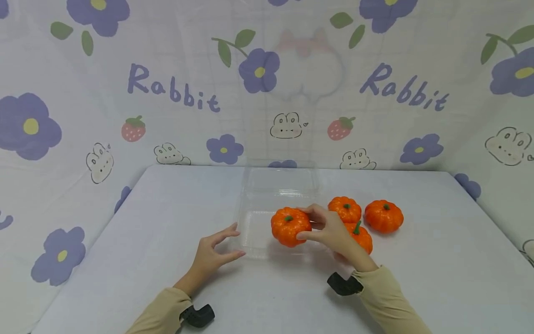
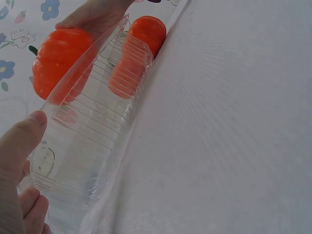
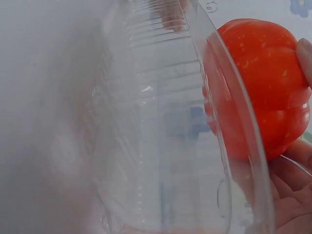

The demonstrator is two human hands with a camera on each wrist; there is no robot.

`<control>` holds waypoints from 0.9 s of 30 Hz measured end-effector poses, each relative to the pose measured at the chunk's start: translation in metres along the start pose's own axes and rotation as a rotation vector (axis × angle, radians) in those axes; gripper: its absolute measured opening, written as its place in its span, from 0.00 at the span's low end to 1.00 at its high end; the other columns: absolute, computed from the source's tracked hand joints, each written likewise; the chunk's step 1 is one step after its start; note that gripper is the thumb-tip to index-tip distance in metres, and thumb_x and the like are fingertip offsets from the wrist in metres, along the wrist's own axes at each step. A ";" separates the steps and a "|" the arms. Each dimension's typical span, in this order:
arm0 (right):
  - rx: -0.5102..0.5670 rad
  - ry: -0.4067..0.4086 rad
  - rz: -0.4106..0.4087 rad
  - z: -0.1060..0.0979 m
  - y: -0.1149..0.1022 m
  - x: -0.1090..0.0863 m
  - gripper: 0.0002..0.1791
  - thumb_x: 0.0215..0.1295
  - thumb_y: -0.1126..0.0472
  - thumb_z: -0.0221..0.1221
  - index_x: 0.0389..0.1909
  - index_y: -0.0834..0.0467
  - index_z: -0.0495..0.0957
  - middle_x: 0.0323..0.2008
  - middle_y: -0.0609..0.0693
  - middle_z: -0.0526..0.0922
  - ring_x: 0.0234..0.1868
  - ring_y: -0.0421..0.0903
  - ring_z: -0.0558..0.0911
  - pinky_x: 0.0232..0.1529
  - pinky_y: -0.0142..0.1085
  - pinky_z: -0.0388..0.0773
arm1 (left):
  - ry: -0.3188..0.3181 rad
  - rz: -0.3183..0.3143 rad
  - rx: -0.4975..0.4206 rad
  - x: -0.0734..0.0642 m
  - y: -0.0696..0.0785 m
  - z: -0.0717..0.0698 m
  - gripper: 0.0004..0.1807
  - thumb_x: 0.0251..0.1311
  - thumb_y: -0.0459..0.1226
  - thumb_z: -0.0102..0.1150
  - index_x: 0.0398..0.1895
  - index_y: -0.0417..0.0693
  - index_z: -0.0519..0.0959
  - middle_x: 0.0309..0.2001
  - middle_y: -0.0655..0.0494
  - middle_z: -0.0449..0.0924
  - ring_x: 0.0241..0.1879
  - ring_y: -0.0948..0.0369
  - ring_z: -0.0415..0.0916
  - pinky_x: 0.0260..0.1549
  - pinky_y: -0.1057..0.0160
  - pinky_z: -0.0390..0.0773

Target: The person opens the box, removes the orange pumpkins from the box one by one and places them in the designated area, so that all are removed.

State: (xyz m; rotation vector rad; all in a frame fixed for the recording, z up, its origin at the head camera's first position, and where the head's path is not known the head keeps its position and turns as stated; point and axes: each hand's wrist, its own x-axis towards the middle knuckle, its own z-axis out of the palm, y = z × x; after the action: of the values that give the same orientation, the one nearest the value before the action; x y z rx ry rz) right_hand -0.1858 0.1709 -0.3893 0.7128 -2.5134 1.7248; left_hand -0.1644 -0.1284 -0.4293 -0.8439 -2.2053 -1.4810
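An orange toy pumpkin (image 1: pixel 290 227) with a green stem is gripped by my right hand (image 1: pixel 329 232), fingers and thumb around its right side. In the head view it overlaps the near half of a clear plastic clamshell box (image 1: pixel 255 232). The right wrist view shows the held pumpkin (image 3: pixel 263 87) at the box's rim (image 3: pixel 243 105), beyond the clear wall. At the box's left edge is my left hand (image 1: pixel 214 250), thumb and fingers spread apart. In the left wrist view, the thumb of my left hand (image 2: pixel 22 156) touches the rim of the clear box (image 2: pixel 83 141).
Three more pumpkins sit right of the box: one at the back (image 1: pixel 344 209), one farther right (image 1: pixel 384 216), and one (image 1: pixel 361 237) partly hidden behind my right hand. The box's raised lid (image 1: pixel 280 178) stands at the back. Behind the white table (image 1: pixel 267 297) hangs a patterned cloth (image 1: pixel 183 125).
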 end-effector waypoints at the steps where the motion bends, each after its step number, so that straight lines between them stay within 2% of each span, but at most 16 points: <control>1: -0.002 0.001 -0.003 -0.001 -0.001 -0.001 0.25 0.47 0.59 0.68 0.45 0.63 0.72 0.48 0.56 0.76 0.48 0.51 0.75 0.47 0.38 0.73 | 0.002 0.005 0.000 0.000 0.000 0.000 0.21 0.33 0.25 0.72 0.37 0.32 0.78 0.47 0.34 0.73 0.48 0.44 0.71 0.48 0.50 0.69; 5: -0.013 0.018 -0.014 -0.008 -0.002 -0.006 0.25 0.48 0.61 0.67 0.46 0.65 0.70 0.48 0.58 0.75 0.48 0.53 0.75 0.46 0.39 0.74 | 0.009 0.035 0.001 0.000 -0.001 0.000 0.22 0.31 0.24 0.72 0.36 0.33 0.78 0.46 0.34 0.73 0.47 0.43 0.72 0.46 0.46 0.69; 12: 0.001 0.046 0.007 -0.018 0.003 -0.016 0.27 0.48 0.62 0.67 0.49 0.65 0.70 0.51 0.58 0.74 0.48 0.53 0.75 0.45 0.36 0.74 | 0.011 0.025 -0.013 0.000 -0.001 0.000 0.21 0.32 0.24 0.72 0.36 0.32 0.78 0.46 0.34 0.73 0.47 0.44 0.71 0.49 0.53 0.69; 14: -0.002 0.056 -0.001 -0.021 0.005 -0.019 0.27 0.49 0.63 0.67 0.50 0.65 0.69 0.51 0.58 0.74 0.48 0.53 0.75 0.45 0.36 0.74 | 0.008 0.022 -0.016 -0.001 -0.002 0.000 0.21 0.32 0.24 0.71 0.36 0.31 0.77 0.46 0.34 0.73 0.48 0.44 0.71 0.49 0.52 0.69; 20: -0.082 0.107 -0.015 -0.029 0.007 -0.028 0.25 0.48 0.64 0.67 0.48 0.65 0.70 0.49 0.58 0.76 0.44 0.50 0.77 0.43 0.33 0.75 | -0.003 0.014 -0.026 -0.001 -0.003 0.000 0.21 0.33 0.24 0.71 0.37 0.30 0.77 0.47 0.34 0.73 0.48 0.44 0.71 0.48 0.47 0.68; 23: -0.094 0.139 -0.030 -0.034 0.005 -0.033 0.24 0.47 0.66 0.67 0.46 0.66 0.71 0.47 0.59 0.76 0.42 0.48 0.78 0.43 0.31 0.75 | -0.005 0.008 -0.029 -0.001 -0.003 0.000 0.21 0.33 0.24 0.71 0.37 0.32 0.77 0.47 0.34 0.73 0.49 0.44 0.71 0.48 0.49 0.68; 27: -0.096 0.161 -0.045 -0.041 0.005 -0.039 0.22 0.46 0.68 0.67 0.44 0.67 0.72 0.46 0.60 0.77 0.41 0.41 0.79 0.41 0.28 0.74 | 0.002 0.010 -0.025 -0.002 -0.003 -0.001 0.21 0.33 0.24 0.71 0.37 0.32 0.77 0.47 0.35 0.73 0.48 0.45 0.71 0.49 0.53 0.69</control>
State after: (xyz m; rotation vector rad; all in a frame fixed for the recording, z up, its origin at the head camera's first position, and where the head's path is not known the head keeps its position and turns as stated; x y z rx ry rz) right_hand -0.1621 0.2229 -0.3876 0.5941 -2.4334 1.5671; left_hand -0.1649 -0.1303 -0.4318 -0.8594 -2.1819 -1.5070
